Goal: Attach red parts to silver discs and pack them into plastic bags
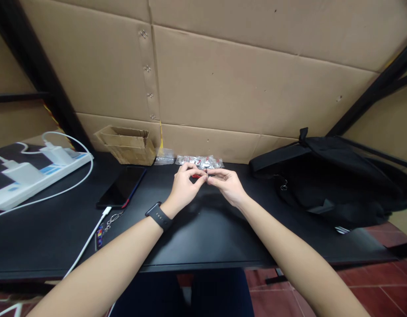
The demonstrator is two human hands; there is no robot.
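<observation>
While both forearms reach over the black table, the left hand and right hand meet with thumbs and fingers pinched narrow on a small thin piece, held between them at the dial's centre (too small to identify). A red item shows through the left hand's fingers; whether gripped, I cannot tell. Clear plastic packets lie just beyond, at twelve o'clock; a cardboard box stands at ten, a phone lies at nine, a black bag at three.
</observation>
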